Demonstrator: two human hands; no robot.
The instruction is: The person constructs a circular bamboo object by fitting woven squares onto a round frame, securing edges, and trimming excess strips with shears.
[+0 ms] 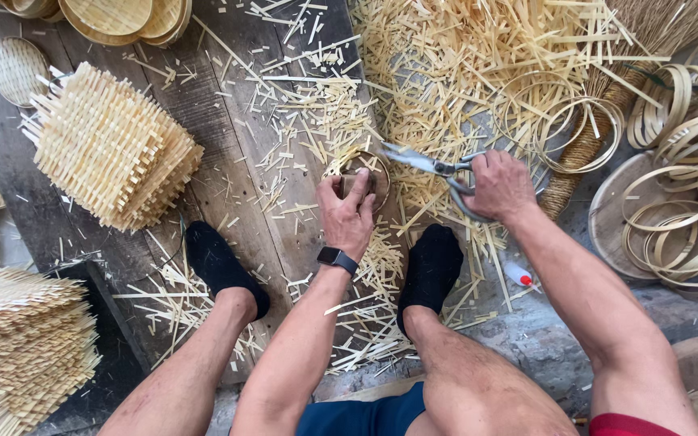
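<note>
head view: looking down past bare knees and two feet in black socks at a dark wooden board (pixel 228 153) strewn with pale bamboo offcuts (pixel 438 64).
left hand: the left hand (pixel 349 214), with a black watch at the wrist, is curled shut on a small round bamboo ring (pixel 375 168) and presses it against the board.
ring against fingers: thumb and fingertips (pixel 359 179) lie over the near part of the ring; its far arc shows just beyond them, toward the scissor tips.
right hand: the right hand (pixel 498 186) is wrapped through the handles of the metal scissors (pixel 434 165), fingers closed on them.
scissors: the blades are parted and point left, with the tips just beside the ring's far edge; cannot tell whether they touch it.
left of the board: a stack of woven bamboo mats (pixel 107 145) with bristling edges, and another pile (pixel 22 339) lower down.
right side: loose coils of bamboo strip (pixel 688 202) piled on a round tray, and a bound broom (pixel 599 121) lying beside them.
top left: finished shallow baskets (pixel 123 16).
</note>
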